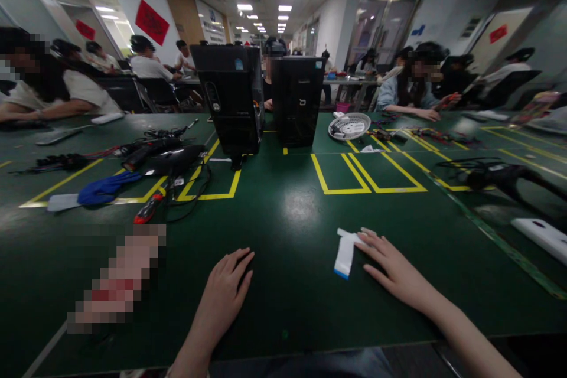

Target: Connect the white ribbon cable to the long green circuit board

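A folded white flat ribbon cable (pixel 344 257) with a blue end lies on the green table right of centre. My right hand (pixel 392 269) rests on the table beside it, fingers stretched out, the fingertips on or against the cable's upper right end. My left hand (pixel 228 283) lies palm down on the bare tabletop, fingers extended and a little apart, holding nothing. A wide gap separates my left hand from the cable.
Two black computer cases (pixel 233 100) stand at mid-table. On the left are a blue glove (pixel 106 187), a red-and-black handle (pixel 148 209), dark cables and a pixelated patch. A white round basket (pixel 349 127) and a black corded item (pixel 509 177) lie rightward. People sit around.
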The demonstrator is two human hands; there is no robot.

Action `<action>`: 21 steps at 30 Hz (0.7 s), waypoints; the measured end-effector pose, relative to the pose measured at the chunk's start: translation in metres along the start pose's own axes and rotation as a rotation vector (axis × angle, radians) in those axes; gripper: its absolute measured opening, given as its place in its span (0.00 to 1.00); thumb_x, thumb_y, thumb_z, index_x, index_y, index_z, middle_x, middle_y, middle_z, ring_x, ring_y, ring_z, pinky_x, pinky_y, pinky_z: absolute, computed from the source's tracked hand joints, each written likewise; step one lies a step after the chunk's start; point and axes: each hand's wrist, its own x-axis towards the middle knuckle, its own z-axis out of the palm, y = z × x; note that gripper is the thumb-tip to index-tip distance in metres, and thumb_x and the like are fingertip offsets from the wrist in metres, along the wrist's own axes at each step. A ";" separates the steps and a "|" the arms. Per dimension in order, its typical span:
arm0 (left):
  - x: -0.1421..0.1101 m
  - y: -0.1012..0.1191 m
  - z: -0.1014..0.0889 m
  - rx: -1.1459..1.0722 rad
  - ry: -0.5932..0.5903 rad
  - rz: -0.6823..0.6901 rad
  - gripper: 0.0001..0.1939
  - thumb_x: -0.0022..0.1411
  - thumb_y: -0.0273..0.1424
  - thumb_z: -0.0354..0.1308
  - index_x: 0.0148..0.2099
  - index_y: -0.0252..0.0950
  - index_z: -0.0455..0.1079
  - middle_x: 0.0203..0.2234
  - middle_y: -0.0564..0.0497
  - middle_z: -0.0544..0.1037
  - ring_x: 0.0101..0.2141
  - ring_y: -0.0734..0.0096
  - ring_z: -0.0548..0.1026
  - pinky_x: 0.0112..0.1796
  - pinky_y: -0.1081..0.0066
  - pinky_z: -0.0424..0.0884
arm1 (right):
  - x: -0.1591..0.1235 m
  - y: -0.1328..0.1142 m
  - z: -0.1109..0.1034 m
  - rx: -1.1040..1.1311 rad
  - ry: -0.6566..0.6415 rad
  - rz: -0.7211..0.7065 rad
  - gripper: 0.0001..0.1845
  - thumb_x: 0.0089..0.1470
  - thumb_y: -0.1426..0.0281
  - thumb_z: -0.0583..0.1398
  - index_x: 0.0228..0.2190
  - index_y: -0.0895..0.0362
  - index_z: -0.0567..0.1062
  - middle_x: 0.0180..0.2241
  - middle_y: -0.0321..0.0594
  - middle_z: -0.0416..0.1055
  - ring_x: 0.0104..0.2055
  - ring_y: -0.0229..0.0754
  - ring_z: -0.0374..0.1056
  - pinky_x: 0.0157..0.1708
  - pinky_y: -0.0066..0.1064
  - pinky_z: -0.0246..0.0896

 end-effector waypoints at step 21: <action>0.001 0.001 -0.001 0.013 -0.010 -0.009 0.20 0.68 0.34 0.46 0.60 0.40 0.66 0.56 0.46 0.71 0.56 0.57 0.68 0.56 0.50 0.64 | 0.064 -0.124 -0.001 0.244 -0.340 -0.478 0.32 0.62 0.56 0.51 0.64 0.49 0.54 0.67 0.38 0.45 0.70 0.45 0.34 0.67 0.49 0.26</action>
